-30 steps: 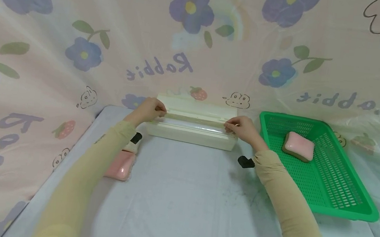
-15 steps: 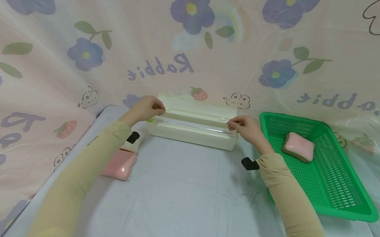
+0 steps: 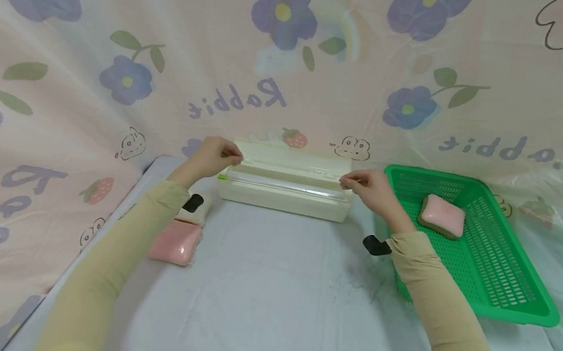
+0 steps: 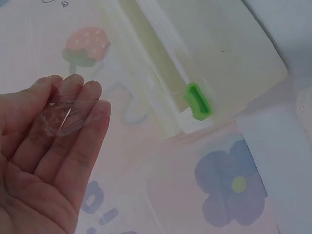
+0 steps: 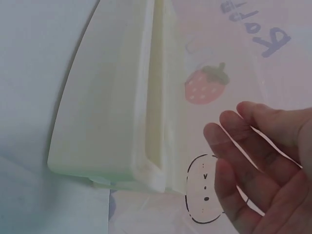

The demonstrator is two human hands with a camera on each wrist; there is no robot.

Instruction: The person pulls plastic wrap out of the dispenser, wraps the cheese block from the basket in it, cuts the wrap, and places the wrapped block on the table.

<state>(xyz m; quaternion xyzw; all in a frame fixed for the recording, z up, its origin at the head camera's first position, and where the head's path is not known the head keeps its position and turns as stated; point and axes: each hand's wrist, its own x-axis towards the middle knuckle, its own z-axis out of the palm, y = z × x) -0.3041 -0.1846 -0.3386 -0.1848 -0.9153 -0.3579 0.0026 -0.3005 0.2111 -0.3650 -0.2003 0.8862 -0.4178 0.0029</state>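
Note:
A cream cling film dispenser (image 3: 284, 200) stands at the back of the table with its lid (image 3: 294, 158) raised and a shiny film roll (image 3: 285, 186) inside. My left hand (image 3: 208, 159) pinches the clear cling film (image 4: 63, 119) between thumb and fingers, above the box's left end. A crumpled bit of it lies across the fingers in the left wrist view. My right hand (image 3: 371, 188) pinches at the film's other side, near the right end; the film is barely visible there. A green slide cutter (image 4: 198, 102) sits at the box's left end.
At the right stands a green plastic basket (image 3: 517, 254) with a pink sponge (image 3: 442, 216) in it. Another pink sponge (image 3: 177, 243) lies on the table beside the left forearm, with a pale one (image 3: 192, 215) behind it. A patterned curtain (image 3: 323, 87) hangs behind the box.
Both hands have risen slightly and moved a little apart, the left one leftward and the right one rightward. The roll and the green cutter show more now. The dispenser and sponges stay put.

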